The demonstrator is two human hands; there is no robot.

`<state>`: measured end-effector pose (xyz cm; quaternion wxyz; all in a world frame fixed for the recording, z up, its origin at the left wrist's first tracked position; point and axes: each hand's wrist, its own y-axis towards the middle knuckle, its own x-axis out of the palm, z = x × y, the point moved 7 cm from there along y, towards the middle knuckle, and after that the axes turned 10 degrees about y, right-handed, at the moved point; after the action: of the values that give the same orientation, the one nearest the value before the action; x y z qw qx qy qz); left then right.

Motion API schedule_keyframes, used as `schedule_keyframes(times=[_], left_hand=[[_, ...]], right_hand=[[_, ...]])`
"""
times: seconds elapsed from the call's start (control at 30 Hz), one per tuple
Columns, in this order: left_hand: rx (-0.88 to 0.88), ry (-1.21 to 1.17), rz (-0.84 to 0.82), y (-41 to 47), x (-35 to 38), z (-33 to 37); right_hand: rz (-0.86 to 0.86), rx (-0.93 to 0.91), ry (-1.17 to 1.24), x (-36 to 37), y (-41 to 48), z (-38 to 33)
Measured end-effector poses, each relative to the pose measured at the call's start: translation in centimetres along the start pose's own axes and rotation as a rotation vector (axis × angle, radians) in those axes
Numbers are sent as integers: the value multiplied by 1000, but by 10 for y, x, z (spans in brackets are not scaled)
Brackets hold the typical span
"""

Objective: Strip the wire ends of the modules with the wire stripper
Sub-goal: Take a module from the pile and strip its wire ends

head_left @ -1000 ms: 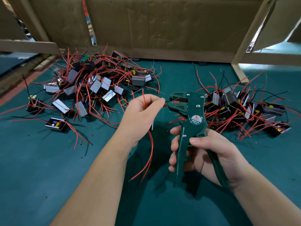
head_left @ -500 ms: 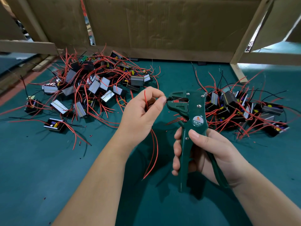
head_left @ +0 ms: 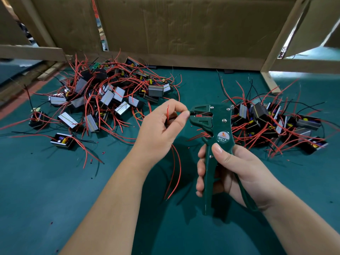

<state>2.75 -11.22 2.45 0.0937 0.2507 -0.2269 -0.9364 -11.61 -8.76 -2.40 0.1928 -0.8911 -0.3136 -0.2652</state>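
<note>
Head view: I see the left hand [head_left: 161, 129] pinching a wire end [head_left: 189, 113] into the nose of the green wire stripper [head_left: 211, 126], red wires [head_left: 174, 172] dangling below the palm. Right hand [head_left: 231, 172] grips the stripper handles (held upright). Module piles lie beyond, left pile [head_left: 103, 100] and right pile [head_left: 276, 124], on the green mat [head_left: 55, 199].
</note>
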Motion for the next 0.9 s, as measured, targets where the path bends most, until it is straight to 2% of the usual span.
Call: schedule_keyframes(times=[0.13, 0.17, 0.27, 0.33, 0.4, 0.47, 0.53, 0.67, 0.8, 0.9], left_hand=[[-31, 44, -24, -2, 4, 0], [-92, -13, -24, -2, 6, -2], [-351, -382, -35, -1, 12, -12], [-384, -553, -81, -1, 15, -11], [-394, -619, -120, -2, 18, -11], [-403, -602, -138, -4, 20, -14], [-339, -492, -146, -4, 21, -11], [-199, -353, -97, -3, 14, -4], [-195, -304, -29, -1, 3, -8], [-172, -266, -12, 0, 2, -10]], right_hand=[[58, -7, 6, 0, 1, 1], [79, -7, 18, 0, 1, 1], [134, -16, 42, -2, 1, 1], [166, -13, 50, -3, -1, 2], [203, 6, 66, -5, -2, 4], [249, 15, 68, -8, -2, 4], [270, 36, 90, -10, 0, 4], [213, -57, 231, -10, 4, -7], [211, -140, 244, -19, 4, -20], [147, -108, 220, -16, 1, -21]])
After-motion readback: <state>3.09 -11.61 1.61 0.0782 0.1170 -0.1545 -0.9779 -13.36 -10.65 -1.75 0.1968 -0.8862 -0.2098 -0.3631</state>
